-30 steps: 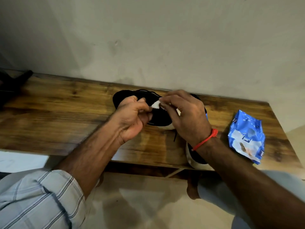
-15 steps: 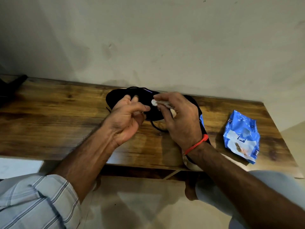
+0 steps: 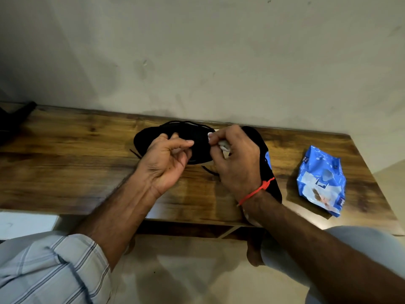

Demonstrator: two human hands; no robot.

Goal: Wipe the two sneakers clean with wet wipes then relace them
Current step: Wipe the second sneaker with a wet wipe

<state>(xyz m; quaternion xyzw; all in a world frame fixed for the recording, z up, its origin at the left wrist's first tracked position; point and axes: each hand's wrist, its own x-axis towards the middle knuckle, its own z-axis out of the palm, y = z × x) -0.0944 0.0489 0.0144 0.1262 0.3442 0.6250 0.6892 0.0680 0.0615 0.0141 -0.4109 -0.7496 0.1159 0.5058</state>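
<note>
Now that the hands have drawn apart, the right hand point(image 3: 235, 160) alone clutches the balled wet wipe point(image 3: 224, 147) over the black sneakers point(image 3: 197, 139) on the table point(image 3: 65, 172); the left hand point(image 3: 167, 162) curls loosely, seemingly holding nothing. Wiping looks about to resume.

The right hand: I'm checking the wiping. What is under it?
The right hand grips a white wipe over two black sneakers on the wooden table. Their middles and the contact spot are covered.
</note>
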